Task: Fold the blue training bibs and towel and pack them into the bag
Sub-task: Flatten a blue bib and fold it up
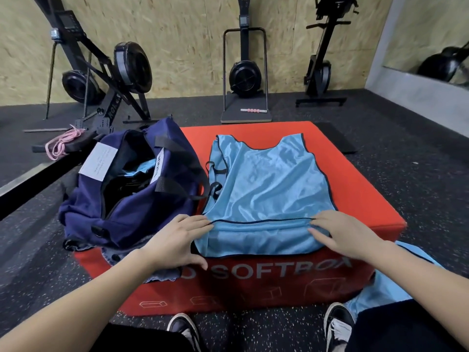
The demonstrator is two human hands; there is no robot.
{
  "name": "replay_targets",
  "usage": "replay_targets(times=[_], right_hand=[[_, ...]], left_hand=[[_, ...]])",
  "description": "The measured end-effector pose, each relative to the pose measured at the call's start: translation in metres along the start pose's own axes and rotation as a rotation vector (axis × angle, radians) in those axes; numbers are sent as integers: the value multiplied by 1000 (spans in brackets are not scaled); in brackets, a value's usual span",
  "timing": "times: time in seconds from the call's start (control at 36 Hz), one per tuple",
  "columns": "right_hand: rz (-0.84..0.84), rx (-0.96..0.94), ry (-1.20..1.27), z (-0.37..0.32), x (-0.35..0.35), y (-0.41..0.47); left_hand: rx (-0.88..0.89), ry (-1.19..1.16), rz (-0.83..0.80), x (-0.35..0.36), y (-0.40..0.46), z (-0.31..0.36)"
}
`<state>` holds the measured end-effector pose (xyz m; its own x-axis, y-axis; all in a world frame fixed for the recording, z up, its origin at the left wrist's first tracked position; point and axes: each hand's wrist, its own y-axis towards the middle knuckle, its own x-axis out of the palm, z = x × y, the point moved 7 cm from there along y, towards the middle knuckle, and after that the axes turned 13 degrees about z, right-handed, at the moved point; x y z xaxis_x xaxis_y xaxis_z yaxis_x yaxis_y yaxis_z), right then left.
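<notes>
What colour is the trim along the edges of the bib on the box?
Dark navy or black piping on the shiny light-blue bib, head view.

Shiny, satin-smooth light blue cloth bib (269, 189) catches the light on the matt red soft box (360, 199), vinyl by the look of it. Left, the matt navy fabric bag (132, 199); speckled rubber floor (406, 161); rough chipboard wall (190, 34) far behind.
</notes>
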<state>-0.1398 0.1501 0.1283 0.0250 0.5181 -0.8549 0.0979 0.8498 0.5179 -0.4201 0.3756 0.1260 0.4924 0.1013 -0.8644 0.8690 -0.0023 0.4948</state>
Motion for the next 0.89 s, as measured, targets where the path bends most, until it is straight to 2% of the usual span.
replay_targets(times=[0.06,0.19,0.31,0.47,0.61,0.69,0.78,0.89], right_hand=[[99,-65,-13,-2,-7,-9],[64,-103,-36,-5,-2,-24],[65,-95,-23,-11,-1,-28],[69,-73,-41,-18,-4,-27],[41,-65,-85,-14,-1,-29],[-25,-31,-90,-11,6,-30],[-73,2,-88,-10,9,-29],[-54,-4,-139,-13,12,-25]], left_hand=[[73,34,-5,2,-9,5],[248,119,-25,12,-25,15],[224,107,64,10,-18,15],[-74,-93,188,-8,-2,15],[-542,-277,254,-19,0,-6],[-760,-350,269,-20,-3,-19],[-860,-398,260,-20,-1,-23],[-937,-383,287,-19,2,-25]])
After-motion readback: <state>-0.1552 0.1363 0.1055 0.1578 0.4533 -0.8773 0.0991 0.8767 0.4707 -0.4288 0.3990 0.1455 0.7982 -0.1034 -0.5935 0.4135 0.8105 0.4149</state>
